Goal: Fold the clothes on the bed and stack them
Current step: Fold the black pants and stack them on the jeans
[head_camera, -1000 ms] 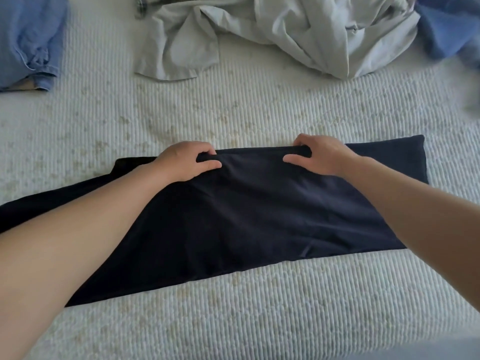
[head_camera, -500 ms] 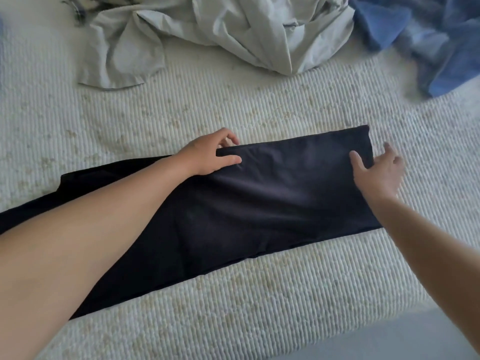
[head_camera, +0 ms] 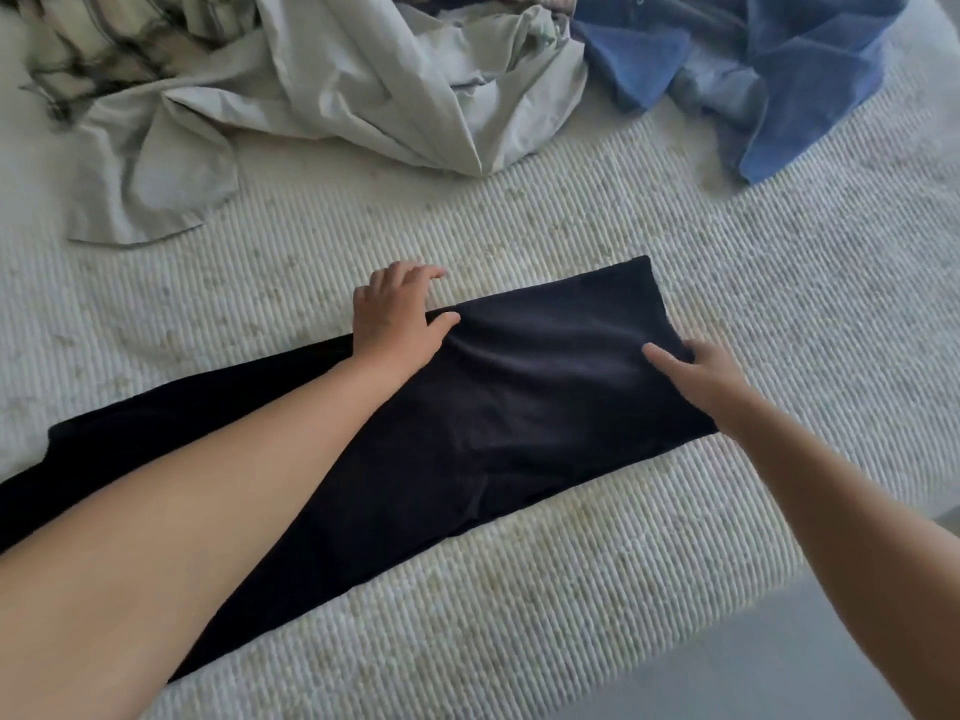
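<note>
On the ribbed white bed (head_camera: 597, 236), a dark navy garment (head_camera: 509, 407) lies flat as a long folded strip near the front edge. Left hand (head_camera: 397, 317) rests open on its far edge, fingers straight; right hand (head_camera: 696, 368) presses open-fingered on its right end. Beyond lie a crumpled grey garment (head_camera: 363, 90) and blue clothes (head_camera: 769, 80).

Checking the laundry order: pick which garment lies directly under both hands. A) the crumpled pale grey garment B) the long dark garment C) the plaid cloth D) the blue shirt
B: the left hand and right hand both rest on the dark garment, stretched across the bed, while the grey garment, blue shirt and plaid cloth lie farther back, untouched.
</note>
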